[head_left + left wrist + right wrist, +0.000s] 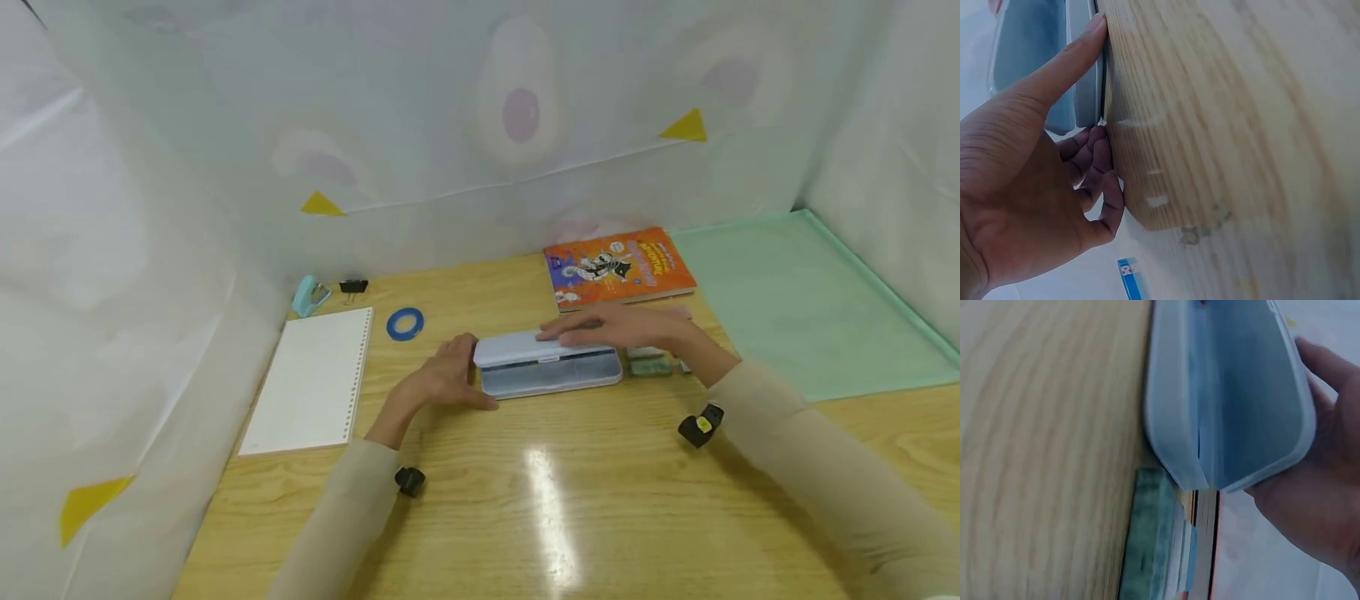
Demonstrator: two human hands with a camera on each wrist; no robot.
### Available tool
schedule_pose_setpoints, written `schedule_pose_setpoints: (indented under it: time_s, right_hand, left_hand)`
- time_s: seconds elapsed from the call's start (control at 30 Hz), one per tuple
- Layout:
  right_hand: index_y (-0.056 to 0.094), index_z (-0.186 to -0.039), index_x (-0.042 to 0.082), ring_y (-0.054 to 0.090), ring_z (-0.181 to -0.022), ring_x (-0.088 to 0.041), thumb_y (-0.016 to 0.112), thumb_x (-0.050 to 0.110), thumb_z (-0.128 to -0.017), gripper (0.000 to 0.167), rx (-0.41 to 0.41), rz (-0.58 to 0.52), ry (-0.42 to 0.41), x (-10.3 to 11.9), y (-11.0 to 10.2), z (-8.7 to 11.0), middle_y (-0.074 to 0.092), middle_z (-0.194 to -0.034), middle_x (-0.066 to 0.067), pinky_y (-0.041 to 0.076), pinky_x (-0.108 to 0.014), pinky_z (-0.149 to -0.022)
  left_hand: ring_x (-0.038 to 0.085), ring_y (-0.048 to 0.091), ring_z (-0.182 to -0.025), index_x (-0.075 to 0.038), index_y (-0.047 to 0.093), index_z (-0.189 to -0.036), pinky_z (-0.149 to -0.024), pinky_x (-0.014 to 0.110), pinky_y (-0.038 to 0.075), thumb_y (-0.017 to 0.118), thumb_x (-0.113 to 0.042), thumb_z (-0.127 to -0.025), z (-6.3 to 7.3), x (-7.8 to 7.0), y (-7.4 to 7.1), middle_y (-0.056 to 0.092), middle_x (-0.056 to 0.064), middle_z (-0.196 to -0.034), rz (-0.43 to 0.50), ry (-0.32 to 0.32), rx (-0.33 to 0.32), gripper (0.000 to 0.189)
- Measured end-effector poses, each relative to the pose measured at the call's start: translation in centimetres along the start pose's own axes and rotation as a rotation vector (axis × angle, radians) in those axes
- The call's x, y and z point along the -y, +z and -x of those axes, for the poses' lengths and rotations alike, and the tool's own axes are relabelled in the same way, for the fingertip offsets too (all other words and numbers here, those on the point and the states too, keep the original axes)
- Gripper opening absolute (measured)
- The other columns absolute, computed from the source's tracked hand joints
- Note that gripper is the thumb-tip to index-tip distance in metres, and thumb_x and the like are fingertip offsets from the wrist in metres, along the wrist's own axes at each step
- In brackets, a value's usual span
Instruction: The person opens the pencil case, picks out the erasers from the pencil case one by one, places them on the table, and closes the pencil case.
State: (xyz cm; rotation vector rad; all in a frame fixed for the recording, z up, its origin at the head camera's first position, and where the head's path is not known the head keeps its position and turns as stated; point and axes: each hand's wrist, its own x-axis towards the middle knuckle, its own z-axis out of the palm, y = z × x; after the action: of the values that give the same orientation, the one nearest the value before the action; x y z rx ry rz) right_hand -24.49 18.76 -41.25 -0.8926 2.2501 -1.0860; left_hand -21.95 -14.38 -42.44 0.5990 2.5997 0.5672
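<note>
A pale blue pencil case point(551, 381) lies on the table in the head view, its lid point(504, 349) tilted partway up along the back edge. My left hand point(447, 375) holds the case's left end, with the thumb along the front side and the fingers curled about the end, as the left wrist view shows on the case point(1085, 69). On top of the lid rests my right hand point(618, 323), fingers extended. From the right wrist, this hand point(1322, 487) sits behind the raised lid point(1260, 400). The visible part of the tray holds nothing.
Right of the case lie a green block point(651, 367) and other small pieces. Behind is an orange book point(622, 267), with a green mat point(832, 308) to the right. Leftward are blue tape point(395, 332), a notebook point(307, 383), a stapler point(303, 298) and a binder clip point(354, 287).
</note>
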Motion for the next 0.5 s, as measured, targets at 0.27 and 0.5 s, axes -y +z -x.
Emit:
schedule_pose_setpoints:
  time_s: [0.27, 0.5]
  right_hand:
    - [0.049, -0.156, 0.023, 0.018, -0.155, -0.045, 0.063, 0.034, -0.105, 0.054, 0.087, 0.289, -0.170, 0.3, 2.4, -1.2, 0.023, -0.170, -0.018, 0.016, -0.067, -0.119]
    - [0.039, -0.161, 0.029, 0.006, -0.158, -0.043, 0.057, 0.039, -0.107, 0.057, 0.119, 0.334, -0.117, 0.4, 3.0, -1.1, 0.011, -0.174, -0.013, 0.007, -0.072, -0.116]
  left_hand:
    - [0.029, 0.044, -0.126, -0.005, 0.039, -0.145, -0.108, 0.045, 0.042, 0.092, -0.047, -0.077, -0.5, -0.3, -0.1, 0.049, 0.011, -0.136, -0.034, -0.023, 0.024, 0.096]
    - [0.029, 0.045, -0.124, -0.004, 0.041, -0.144, -0.106, 0.046, 0.044, 0.093, -0.046, -0.076, -0.3, -0.4, -0.1, 0.051, 0.010, -0.133, -0.033, -0.028, 0.014, 0.095]
